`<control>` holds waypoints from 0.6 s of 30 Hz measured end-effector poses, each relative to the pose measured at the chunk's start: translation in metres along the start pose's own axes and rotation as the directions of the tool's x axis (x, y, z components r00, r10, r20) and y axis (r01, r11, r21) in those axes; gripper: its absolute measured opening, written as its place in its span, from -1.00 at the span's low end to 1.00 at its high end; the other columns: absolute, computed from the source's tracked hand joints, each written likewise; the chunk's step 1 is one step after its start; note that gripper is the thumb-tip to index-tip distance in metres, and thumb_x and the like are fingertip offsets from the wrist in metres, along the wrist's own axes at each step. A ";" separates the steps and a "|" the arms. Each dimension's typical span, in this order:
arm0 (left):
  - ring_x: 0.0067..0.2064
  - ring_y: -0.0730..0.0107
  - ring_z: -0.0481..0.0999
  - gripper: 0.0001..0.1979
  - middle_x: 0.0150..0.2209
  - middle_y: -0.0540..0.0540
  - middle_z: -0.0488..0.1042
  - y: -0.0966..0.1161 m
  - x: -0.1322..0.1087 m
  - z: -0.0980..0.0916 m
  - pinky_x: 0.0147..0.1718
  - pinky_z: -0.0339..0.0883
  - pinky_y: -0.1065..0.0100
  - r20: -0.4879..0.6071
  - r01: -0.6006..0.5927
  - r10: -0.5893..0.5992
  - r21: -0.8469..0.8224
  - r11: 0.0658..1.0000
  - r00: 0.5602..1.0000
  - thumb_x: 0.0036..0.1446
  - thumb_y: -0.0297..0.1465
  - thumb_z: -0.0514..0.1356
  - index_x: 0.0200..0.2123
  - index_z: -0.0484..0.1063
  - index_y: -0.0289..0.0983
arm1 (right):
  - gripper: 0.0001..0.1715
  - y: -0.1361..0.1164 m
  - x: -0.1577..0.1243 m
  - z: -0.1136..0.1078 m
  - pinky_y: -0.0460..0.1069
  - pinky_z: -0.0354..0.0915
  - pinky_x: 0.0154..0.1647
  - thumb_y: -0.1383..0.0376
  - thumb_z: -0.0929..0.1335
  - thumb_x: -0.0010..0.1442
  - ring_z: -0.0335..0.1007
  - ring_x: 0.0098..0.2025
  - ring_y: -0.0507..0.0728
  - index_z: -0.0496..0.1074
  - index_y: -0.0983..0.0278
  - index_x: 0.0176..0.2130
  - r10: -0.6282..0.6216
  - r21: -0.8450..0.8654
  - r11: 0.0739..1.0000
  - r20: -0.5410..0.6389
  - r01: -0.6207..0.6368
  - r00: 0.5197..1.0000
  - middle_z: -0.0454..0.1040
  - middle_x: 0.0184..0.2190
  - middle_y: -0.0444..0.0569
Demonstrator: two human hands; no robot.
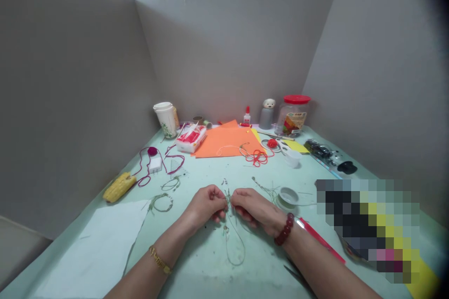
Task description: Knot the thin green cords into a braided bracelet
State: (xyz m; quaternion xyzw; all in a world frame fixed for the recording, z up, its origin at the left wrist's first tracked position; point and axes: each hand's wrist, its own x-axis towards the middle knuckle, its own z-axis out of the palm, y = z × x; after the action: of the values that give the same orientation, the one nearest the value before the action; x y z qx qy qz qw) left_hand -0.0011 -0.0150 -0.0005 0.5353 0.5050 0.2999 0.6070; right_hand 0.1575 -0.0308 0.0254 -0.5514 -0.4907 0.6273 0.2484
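Note:
Close together over the middle of the table, my left hand (210, 203) and my right hand (250, 208) both pinch a thin green cord (242, 243). A loop of it hangs or lies below my fingers, with small beads or knots along it; the knotted part between my fingertips is too fine to make out. Just right of my right hand is a spool of cord (288, 197). Beyond it lies a loose bundle of green cord (263, 186). Two coiled knotted cords, a nearer one (162, 202) and a farther one (171, 183), lie left of my left hand.
A white sheet (94, 243) and corn cob (119, 187) lie left. Orange paper (224, 142), a tissue pack (191, 137), paper cups (166, 119), glue bottle (247, 116) and lidded jar (292, 117) stand behind. A red-handled tool (322, 240) lies under my right forearm. Grey panels surround the table.

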 end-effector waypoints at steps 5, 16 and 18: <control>-0.59 0.54 0.36 -0.80 -0.58 0.02 0.38 0.000 -0.001 0.002 -0.65 0.21 0.51 0.019 -0.003 0.003 -0.002 1.000 1.000 -0.13 -0.39 0.23 -0.44 0.23 -0.29 | -0.92 0.003 0.002 0.001 -0.18 -0.13 -0.77 0.32 0.23 -0.03 -0.08 -0.70 -0.11 0.19 0.26 -0.52 -0.040 0.035 0.999 0.004 0.040 0.999 0.12 -0.68 -0.26; -0.57 0.54 0.39 -0.81 -0.49 -0.01 0.41 0.007 -0.004 0.000 -0.67 0.20 0.52 0.084 0.025 -0.021 -0.051 0.998 0.996 -0.10 -0.39 0.19 -0.37 0.26 -0.29 | -0.90 0.010 0.006 0.001 -0.18 -0.12 -0.79 0.30 0.26 -0.03 -0.08 -0.72 -0.12 0.26 0.29 -0.52 -0.072 0.032 0.997 -0.001 0.072 0.997 0.11 -0.70 -0.28; -0.57 0.54 0.39 -0.84 -0.50 -0.01 0.41 0.007 -0.004 0.001 -0.67 0.20 0.52 0.086 0.018 -0.014 -0.048 0.999 0.996 -0.08 -0.41 0.16 -0.37 0.26 -0.30 | -0.90 0.010 0.006 0.002 -0.18 -0.12 -0.80 0.30 0.25 -0.04 -0.09 -0.72 -0.12 0.25 0.29 -0.53 -0.065 0.026 0.997 -0.006 0.066 0.998 0.10 -0.71 -0.28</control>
State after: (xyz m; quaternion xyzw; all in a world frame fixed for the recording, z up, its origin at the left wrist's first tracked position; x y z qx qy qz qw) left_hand -0.0004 -0.0168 0.0075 0.5286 0.4753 0.2839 0.6435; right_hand 0.1566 -0.0302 0.0139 -0.5333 -0.4994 0.6238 0.2775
